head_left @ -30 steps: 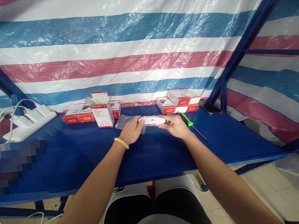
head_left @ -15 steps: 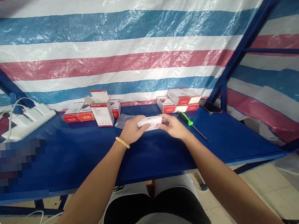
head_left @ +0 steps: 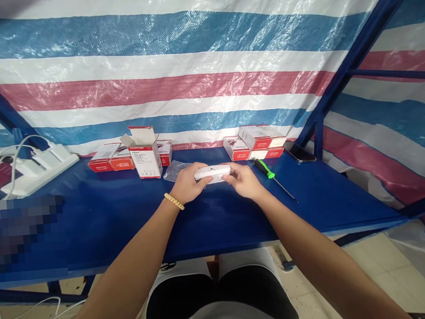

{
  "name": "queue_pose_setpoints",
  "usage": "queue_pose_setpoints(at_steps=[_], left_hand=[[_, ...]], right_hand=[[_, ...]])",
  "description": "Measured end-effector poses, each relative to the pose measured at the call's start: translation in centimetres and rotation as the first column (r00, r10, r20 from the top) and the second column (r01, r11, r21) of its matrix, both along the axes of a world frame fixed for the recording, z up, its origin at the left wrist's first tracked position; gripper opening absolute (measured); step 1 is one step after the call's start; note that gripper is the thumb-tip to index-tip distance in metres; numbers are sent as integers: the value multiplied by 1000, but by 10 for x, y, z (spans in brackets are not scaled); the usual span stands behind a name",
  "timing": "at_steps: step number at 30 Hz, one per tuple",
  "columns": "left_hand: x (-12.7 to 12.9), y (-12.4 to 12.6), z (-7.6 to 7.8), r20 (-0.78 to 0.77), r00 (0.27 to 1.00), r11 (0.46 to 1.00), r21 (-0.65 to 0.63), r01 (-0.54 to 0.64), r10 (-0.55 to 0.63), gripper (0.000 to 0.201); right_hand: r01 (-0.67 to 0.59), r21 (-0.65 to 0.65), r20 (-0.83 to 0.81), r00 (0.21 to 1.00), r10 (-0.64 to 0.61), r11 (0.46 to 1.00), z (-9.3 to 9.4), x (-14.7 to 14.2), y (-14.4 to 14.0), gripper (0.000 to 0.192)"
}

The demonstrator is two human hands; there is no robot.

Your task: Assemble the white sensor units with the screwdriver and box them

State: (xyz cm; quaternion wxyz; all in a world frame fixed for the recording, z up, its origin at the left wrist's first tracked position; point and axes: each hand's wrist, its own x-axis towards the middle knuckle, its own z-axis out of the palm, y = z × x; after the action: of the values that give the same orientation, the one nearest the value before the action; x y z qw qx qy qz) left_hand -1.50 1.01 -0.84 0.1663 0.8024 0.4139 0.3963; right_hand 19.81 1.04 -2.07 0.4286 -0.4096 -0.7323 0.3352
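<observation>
Both hands held a small white oblong plastic device [head_left: 212,173] just above the blue table [head_left: 217,218], near its back edge. The left hand [head_left: 187,184] was closed around the device's left end, and the right hand [head_left: 242,180] pinched its right end between thumb and fingers. It looked light, rigid and smooth, probably best gripped by its short ends. A crumpled clear plastic bag [head_left: 174,169] lay just behind the left hand, an opened red-and-white carton [head_left: 145,153] stood further back, and a green-handled screwdriver [head_left: 269,173] lay just right of the right hand; nothing blocked the hands
</observation>
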Motion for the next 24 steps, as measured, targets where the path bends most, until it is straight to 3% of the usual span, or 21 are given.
queue_pose_setpoints(at_steps=[5,18,21,24], left_hand=[[-1,-1,1,-27,999,998,62,-26,28,31],[0,-2,4,-126,989,985,159,-63,83,29],[-1,-2,4,-142,976,978,156,-141,164,27],[-3,0,4,-130,963,964,155,-214,235,27]], right_hand=[[32,44,7,999,-33,999,-3,0,2,38],[-64,39,-27,997,66,997,8,10,2,39],[81,58,-58,995,-77,995,9,24,11,35],[350,75,-64,936,-346,934,5,38,21,28]])
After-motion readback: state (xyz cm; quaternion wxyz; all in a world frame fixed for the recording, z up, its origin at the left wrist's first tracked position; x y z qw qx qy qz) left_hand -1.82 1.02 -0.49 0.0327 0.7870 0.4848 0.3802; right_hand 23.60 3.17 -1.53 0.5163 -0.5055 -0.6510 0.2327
